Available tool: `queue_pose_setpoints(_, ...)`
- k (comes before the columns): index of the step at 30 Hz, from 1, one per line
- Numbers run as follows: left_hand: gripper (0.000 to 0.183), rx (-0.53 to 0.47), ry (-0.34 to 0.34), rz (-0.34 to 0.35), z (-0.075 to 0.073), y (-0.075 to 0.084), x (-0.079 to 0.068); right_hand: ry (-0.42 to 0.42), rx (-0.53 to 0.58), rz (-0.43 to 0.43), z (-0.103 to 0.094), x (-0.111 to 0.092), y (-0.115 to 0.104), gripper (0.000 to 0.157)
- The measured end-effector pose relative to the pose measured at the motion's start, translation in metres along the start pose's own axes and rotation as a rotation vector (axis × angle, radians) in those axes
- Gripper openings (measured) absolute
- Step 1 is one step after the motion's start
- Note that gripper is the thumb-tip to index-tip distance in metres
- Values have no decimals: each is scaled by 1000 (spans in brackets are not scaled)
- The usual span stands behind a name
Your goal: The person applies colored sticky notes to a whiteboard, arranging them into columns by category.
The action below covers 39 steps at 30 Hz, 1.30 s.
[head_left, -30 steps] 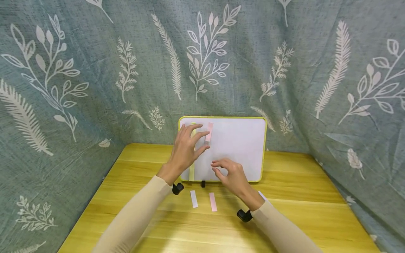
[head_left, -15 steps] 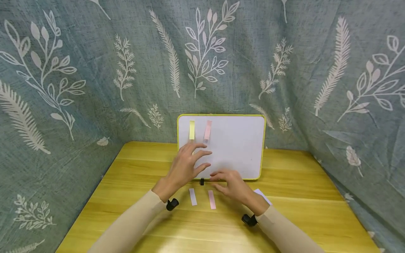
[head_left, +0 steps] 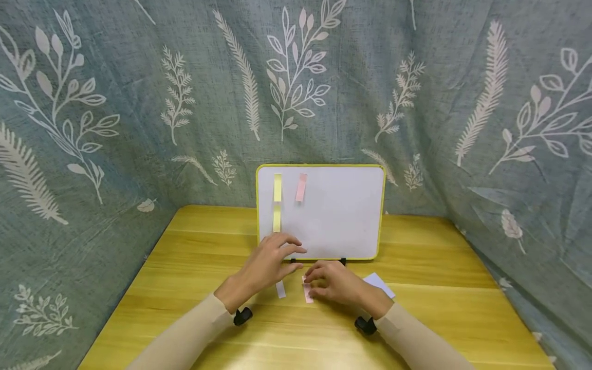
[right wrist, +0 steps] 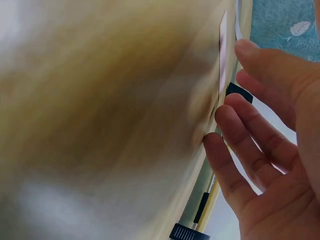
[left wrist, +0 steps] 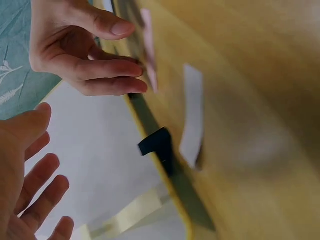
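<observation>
My right hand (head_left: 339, 282) is low over the table, its loosely bent fingers right at a pink paper strip (head_left: 307, 293). In the right wrist view, a gap shows between its thumb and fingers. My left hand (head_left: 268, 259) hovers before the lower left of the whiteboard (head_left: 344, 210), fingers spread and holding nothing. Just below it lies a white paper strip (left wrist: 193, 110), partly covered in the head view. On the board, an upper yellow strip (head_left: 277, 187) stands above a lower yellow strip (head_left: 276, 218), whose bottom is hidden by the left hand. Another pink strip (head_left: 301, 187) is beside the upper one.
The yellow-framed board leans upright at the back of the wooden table (head_left: 416, 318) on black feet (left wrist: 160, 145). A white paper piece (head_left: 380, 284) lies behind my right wrist. Patterned curtain (head_left: 185, 103) hangs around the table's back and sides.
Both hands have come down. My left hand slid down in front of the board, uncovering the yellow strips; my right hand dropped from the board's lower part to the pink strip on the table.
</observation>
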<state>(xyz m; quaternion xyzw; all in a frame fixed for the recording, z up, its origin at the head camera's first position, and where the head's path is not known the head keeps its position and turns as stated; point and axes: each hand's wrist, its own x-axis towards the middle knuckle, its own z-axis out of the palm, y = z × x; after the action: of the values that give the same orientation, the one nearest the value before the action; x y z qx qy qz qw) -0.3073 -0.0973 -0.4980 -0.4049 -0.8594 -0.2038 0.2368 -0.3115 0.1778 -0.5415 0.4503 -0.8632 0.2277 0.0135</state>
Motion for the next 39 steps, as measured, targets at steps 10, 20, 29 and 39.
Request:
queue_pose_setpoints(10, 28, -49, -170, -8, 11, 3, -20, -68, -1, 49, 3, -4, -8, 22)
queue_pose_setpoints(20, 24, -77, -255, -33, 16, 5, -29, -53, -33, 54, 4, -3, -12, 15)
queue_pose_setpoints(29, 20, -98, -298, -39, 18, 5, -31, -47, -21, 73, 6, -3, -13, 13)
queue_pose_setpoints(39, 22, -89, -338, -43, 20, 6, -34, -31, -13, 70, 8, -2, -8, 8)
